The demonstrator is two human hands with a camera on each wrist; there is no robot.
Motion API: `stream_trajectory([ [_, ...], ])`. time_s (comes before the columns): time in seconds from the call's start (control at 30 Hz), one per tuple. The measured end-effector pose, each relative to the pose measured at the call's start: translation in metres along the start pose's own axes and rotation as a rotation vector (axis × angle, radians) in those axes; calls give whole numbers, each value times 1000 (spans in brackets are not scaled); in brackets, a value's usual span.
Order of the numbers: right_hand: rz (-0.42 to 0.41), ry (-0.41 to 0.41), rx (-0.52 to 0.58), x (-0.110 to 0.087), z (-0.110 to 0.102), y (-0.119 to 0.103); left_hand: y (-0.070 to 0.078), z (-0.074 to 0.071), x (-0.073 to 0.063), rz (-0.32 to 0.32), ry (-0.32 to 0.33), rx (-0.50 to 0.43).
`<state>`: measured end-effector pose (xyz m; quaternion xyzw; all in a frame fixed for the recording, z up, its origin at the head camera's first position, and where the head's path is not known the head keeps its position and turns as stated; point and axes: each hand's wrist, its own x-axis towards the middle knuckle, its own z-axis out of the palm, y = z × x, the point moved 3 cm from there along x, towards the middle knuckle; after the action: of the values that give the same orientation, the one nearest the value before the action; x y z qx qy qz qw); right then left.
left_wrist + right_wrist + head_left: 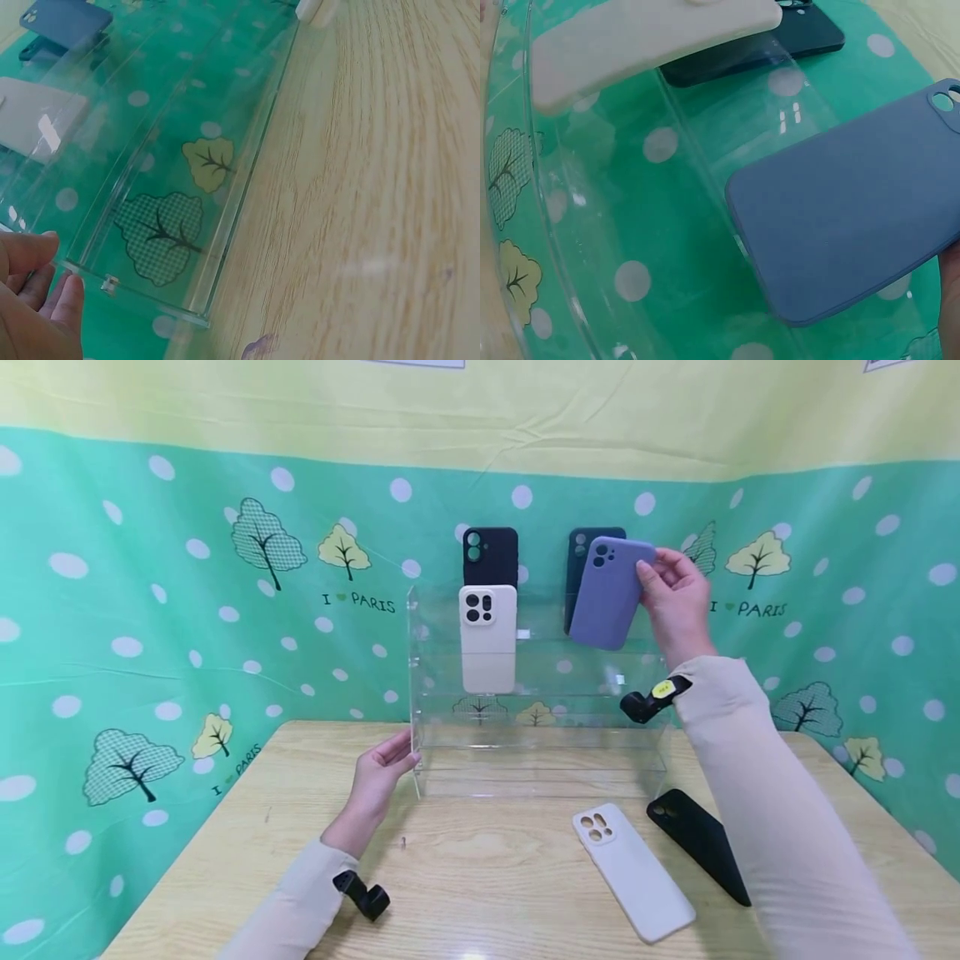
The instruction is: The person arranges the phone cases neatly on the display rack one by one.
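My right hand point(678, 597) pinches a purple-blue phone case point(611, 597) by its right edge. The case, slightly tilted, hangs in front of a dark teal phone case point(576, 568) at the top right of a clear acrylic stepped rack point(540, 760). In the right wrist view the purple-blue phone case point(840, 210) fills the right side over the rack's steps. At the rack's left side panel, my left hand point(381, 777) rests its fingers and thumb against the edge. On the rack's left part, a black phone case point(491, 556) stands behind a white phone case point(487, 639).
A second white phone case point(633, 872) lies on the wooden table point(480, 877) in front of the rack's right end. Beside it lies another black phone case point(701, 843), partly behind my right sleeve. A green printed cloth point(225, 677) hangs behind the table.
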<state>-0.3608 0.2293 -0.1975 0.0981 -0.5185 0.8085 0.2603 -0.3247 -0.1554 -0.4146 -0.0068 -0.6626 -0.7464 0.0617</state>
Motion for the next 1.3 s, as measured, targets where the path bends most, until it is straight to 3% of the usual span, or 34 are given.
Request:
stream_trajectory([
  [0.37,23,16,-113,-5,-12,18,-2,0,0,28,-9,1],
  [0.77,110,-66,-215,-9,-19,40,-1,-2,-1,8,-4,26],
  [0.97,127,-70,-233,-11,-22,44,-1,-1,-1,2,-5,33],
  [1.3,124,-94,-354,-11,-21,44,-2,-1,-1,4,-4,33],
])
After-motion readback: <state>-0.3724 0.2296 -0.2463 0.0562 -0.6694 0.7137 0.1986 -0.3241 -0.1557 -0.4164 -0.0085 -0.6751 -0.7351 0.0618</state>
